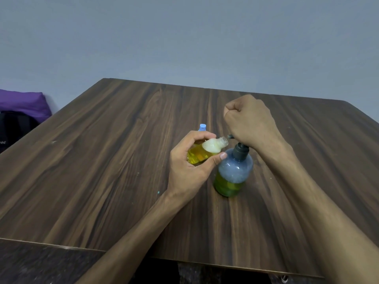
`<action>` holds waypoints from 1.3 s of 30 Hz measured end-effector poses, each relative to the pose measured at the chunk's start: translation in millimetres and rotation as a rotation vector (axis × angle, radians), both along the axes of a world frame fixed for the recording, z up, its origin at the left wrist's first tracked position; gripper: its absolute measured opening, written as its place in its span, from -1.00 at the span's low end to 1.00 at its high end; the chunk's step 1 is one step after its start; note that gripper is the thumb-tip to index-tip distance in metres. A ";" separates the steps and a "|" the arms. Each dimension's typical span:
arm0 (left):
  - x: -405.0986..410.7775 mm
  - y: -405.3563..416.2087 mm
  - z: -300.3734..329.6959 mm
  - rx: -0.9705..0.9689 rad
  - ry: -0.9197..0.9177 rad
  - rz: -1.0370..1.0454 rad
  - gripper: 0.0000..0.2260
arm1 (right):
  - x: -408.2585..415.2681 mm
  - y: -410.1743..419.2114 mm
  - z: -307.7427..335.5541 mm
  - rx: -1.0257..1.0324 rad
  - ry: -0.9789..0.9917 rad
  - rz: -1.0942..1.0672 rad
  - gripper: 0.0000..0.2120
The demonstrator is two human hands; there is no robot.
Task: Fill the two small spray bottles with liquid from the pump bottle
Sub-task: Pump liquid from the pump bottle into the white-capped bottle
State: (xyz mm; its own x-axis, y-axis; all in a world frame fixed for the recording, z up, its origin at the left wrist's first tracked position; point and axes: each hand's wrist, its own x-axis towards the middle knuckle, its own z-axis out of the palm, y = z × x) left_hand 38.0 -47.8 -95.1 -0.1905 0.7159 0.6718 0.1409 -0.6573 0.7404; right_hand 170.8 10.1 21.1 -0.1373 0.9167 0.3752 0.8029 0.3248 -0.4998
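My left hand [189, 167] grips a small clear spray bottle [207, 151], tilted, with no cap on and its open neck pointing right toward the pump nozzle. Yellow liquid and pale foam fill most of it. My right hand [249, 121] is a closed fist, the heel of it resting on the dark pump head of the pump bottle [233, 173], which stands upright on the table with yellow-green liquid in its lower part. A second small bottle with a blue cap [202, 127] stands just behind my left hand, mostly hidden.
The dark wooden table [102, 160] has a far edge near a grey wall and a near edge below my forearms. A purple cushion [22, 103] and a black bag [14, 128] lie off the table's left side.
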 end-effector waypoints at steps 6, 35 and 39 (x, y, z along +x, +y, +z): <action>1.4 0.1 0.4 0.000 -0.036 -0.028 -0.68 | 0.1 -1.1 -0.2 0.005 -0.014 -0.004 -0.79; 4.5 -0.1 3.4 0.019 -0.036 -0.036 -0.65 | -1.3 -3.3 -2.5 0.025 -0.029 -0.027 -0.76; 4.9 -0.4 3.6 0.026 -0.032 -0.044 -0.64 | 0.4 0.4 -0.6 0.027 -0.022 -0.020 -0.79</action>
